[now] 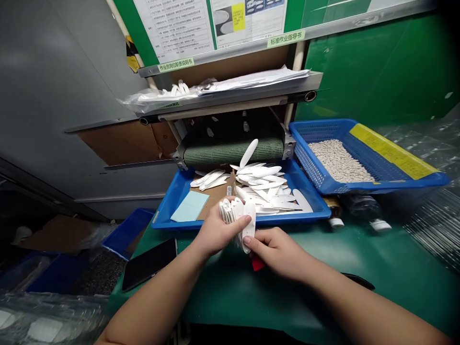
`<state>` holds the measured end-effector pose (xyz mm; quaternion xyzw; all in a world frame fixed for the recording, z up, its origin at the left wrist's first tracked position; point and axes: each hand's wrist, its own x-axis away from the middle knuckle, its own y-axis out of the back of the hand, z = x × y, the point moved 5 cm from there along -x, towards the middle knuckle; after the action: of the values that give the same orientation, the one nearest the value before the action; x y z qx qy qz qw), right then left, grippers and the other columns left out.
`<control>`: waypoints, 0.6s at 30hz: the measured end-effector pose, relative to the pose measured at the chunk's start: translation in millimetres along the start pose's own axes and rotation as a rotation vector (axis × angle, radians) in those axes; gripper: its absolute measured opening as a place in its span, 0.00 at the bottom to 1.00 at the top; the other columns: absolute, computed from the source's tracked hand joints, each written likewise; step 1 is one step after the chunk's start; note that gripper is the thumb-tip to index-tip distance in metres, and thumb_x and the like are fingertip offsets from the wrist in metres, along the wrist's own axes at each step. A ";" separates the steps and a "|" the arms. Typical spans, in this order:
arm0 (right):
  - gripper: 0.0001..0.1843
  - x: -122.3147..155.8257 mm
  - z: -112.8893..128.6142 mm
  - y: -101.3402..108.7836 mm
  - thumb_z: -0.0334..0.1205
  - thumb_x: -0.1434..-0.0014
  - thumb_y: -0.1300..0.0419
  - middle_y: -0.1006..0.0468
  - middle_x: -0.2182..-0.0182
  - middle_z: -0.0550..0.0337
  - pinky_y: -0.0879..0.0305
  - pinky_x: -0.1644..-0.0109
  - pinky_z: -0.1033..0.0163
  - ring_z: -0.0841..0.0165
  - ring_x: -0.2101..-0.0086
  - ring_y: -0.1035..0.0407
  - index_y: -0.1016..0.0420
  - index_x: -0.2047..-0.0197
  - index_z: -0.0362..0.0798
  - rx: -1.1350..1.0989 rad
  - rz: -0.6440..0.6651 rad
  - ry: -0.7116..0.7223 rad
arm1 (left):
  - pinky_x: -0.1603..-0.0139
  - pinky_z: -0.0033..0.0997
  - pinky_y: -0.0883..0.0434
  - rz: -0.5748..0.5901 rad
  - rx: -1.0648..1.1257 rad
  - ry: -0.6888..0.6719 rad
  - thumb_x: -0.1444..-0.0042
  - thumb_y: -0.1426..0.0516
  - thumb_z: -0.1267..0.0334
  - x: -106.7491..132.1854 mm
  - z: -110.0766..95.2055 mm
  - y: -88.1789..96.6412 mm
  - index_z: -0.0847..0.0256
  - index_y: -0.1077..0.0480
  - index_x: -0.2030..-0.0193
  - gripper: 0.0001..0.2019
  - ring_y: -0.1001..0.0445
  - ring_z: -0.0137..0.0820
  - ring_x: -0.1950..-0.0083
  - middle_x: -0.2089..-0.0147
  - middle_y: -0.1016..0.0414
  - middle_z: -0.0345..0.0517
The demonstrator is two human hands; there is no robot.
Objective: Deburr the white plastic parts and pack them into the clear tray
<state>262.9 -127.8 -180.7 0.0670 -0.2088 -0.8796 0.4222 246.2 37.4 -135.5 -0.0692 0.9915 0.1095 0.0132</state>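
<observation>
My left hand grips a fanned stack of white oblong plastic pieces just in front of the blue tray. My right hand pinches a single white oblong piece against the stack's front. Beneath my hands, a small red item is partly hidden. Many similar white pieces lie heaped in the tray on brown cardboard, and one more rests upright on the green belt roller. A pale blue card lies in the tray.
A blue mesh basket of beige pellets stands to the right of the tray. A black phone lies on the green work surface to my left. Above the roller, a shelf carries papers and plastic bags.
</observation>
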 end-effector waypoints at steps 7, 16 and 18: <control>0.28 -2.2 -1.0 -8.4 0.56 0.27 0.47 0.25 0.75 0.63 0.48 0.70 0.64 0.73 0.75 0.36 0.29 0.72 0.44 0.130 0.137 -0.086 | 0.55 0.22 0.30 0.076 -0.106 0.017 0.45 0.34 0.52 13.6 20.9 -2.3 0.48 0.29 0.51 0.16 0.27 0.22 0.61 0.60 0.23 0.31; 0.26 6.3 2.5 -4.5 0.51 0.26 0.48 0.24 0.75 0.63 0.47 0.69 0.63 0.73 0.75 0.34 0.26 0.72 0.45 0.255 0.298 -0.117 | 0.55 0.24 0.33 0.228 -0.286 -0.014 0.44 0.38 0.53 18.8 17.1 -11.7 0.45 0.28 0.51 0.14 0.27 0.20 0.60 0.59 0.22 0.27; 0.25 7.1 4.9 -0.5 0.52 0.27 0.47 0.24 0.75 0.63 0.47 0.69 0.63 0.74 0.75 0.35 0.25 0.70 0.45 0.281 0.312 -0.100 | 0.54 0.24 0.33 0.216 -0.283 -0.010 0.44 0.38 0.54 19.3 17.7 -12.0 0.45 0.28 0.51 0.14 0.27 0.20 0.60 0.59 0.22 0.27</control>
<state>256.5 -131.4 -176.1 0.0483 -0.3578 -0.7682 0.5287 229.0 27.1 -156.1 0.0371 0.9678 0.2491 -0.0034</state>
